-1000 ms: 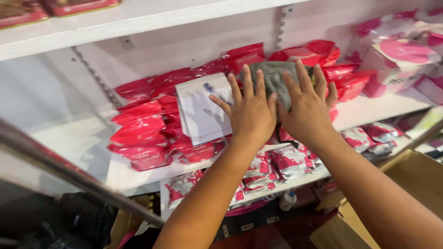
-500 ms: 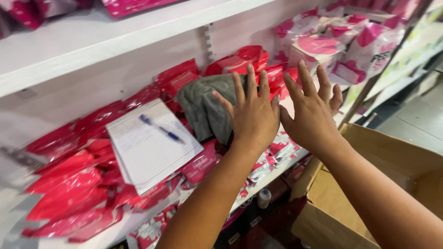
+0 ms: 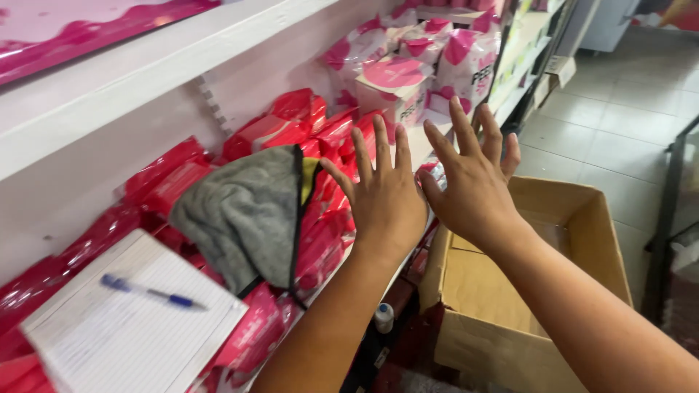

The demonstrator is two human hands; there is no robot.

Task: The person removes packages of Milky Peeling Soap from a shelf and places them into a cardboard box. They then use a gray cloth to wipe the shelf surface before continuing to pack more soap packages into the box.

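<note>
1. Head view, largest first: the white metal shelf [image 3: 109, 80] runs along the left, its lower board packed with glossy red plastic packets [image 3: 320, 247] lying in loose heaps.
2. An open brown cardboard box [image 3: 582, 218] stands on the tiled floor at the right, just below and beyond both forearms.
3. Pink-and-white wrapped packs [image 3: 397, 76] are stacked further along the same shelf, above and behind the fingertips.
4. A lined white notepad [image 3: 131, 335] lies on the red packets at the lower left, well apart from the hands.
5. A grey folded cloth with a dark edge [image 3: 240, 211] rests on the red packets, just beside the left hand, on its thumb side; I cannot tell whether they touch.
6. The left hand [image 3: 382, 200] is raised with fingers spread wide, palm toward the shelf, gripping nothing.
7. The right hand [image 3: 473, 185] is close beside it, thumbs nearly meeting, equally splayed and empty, in front of the shelf edge.
8. A blue-and-white pen [image 3: 149, 292] lies across the notepad.
</note>
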